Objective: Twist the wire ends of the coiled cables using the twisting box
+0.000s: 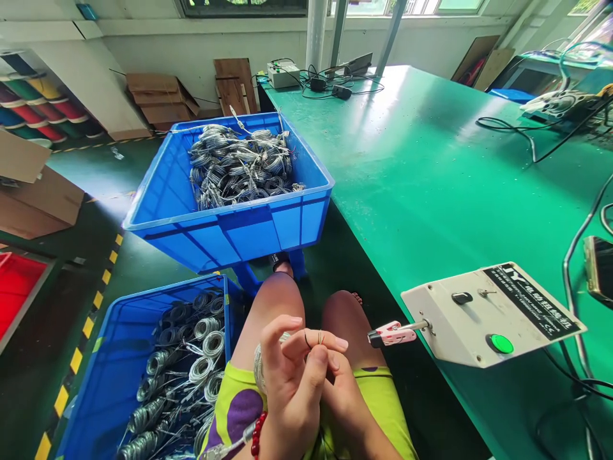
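Above the lap, my left hand (pixel 292 383), with a red bead bracelet at the wrist, has its thumb pressed to the index finger, where thin wires loop round. A coil of clear cable (pixel 259 369) shows partly behind this hand. My right hand (pixel 342 386) meets it from the right, fingertips together at the same wires; what they pinch is too small to make out. To the right, a pink clip (pixel 393 334) sticks out on the shaft of a white machine (pixel 479 319) with a green button and a black knob.
A blue bin (pixel 230 233) of tangled cables stands ahead, left of the green table (pixel 431 191). At the lower left is another blue bin (pixel 106 345) with coiled cables. A phone (pixel 598 268) lies at the right edge. Adapters (pixel 341 92) and cords rest at the table's far end.
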Action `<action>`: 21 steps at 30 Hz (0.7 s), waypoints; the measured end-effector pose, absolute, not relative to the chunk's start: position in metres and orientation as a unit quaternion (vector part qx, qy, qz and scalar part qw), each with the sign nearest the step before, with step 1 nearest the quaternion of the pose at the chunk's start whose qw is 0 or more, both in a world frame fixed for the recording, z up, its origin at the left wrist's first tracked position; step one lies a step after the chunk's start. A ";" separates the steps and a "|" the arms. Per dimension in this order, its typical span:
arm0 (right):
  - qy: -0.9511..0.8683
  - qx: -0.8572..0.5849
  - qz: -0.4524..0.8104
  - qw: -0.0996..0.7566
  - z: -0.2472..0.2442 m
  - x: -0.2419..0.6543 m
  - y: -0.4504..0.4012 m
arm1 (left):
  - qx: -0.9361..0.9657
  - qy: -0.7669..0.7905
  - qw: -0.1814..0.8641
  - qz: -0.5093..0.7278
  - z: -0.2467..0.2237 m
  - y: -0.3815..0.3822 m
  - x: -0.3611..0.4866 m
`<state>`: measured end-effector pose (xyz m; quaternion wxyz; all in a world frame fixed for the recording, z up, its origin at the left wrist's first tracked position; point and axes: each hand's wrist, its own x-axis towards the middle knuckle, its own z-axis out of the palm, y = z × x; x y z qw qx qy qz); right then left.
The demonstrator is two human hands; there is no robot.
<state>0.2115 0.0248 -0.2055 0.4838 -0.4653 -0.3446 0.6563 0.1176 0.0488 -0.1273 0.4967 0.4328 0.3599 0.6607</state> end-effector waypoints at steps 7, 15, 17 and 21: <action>-0.390 -0.442 0.656 0.471 -0.211 0.218 0.029 | 0.295 0.407 0.630 0.592 -0.127 0.056 0.111; -0.413 -0.430 0.656 0.462 -0.219 0.219 0.028 | 0.251 0.410 0.655 0.583 -0.121 0.056 0.109; -0.418 -0.436 0.650 0.461 -0.221 0.219 0.027 | 0.254 0.404 0.656 0.585 -0.120 0.055 0.109; -0.421 -0.435 0.643 0.469 -0.227 0.220 0.025 | 0.263 0.385 0.663 0.585 -0.117 0.055 0.109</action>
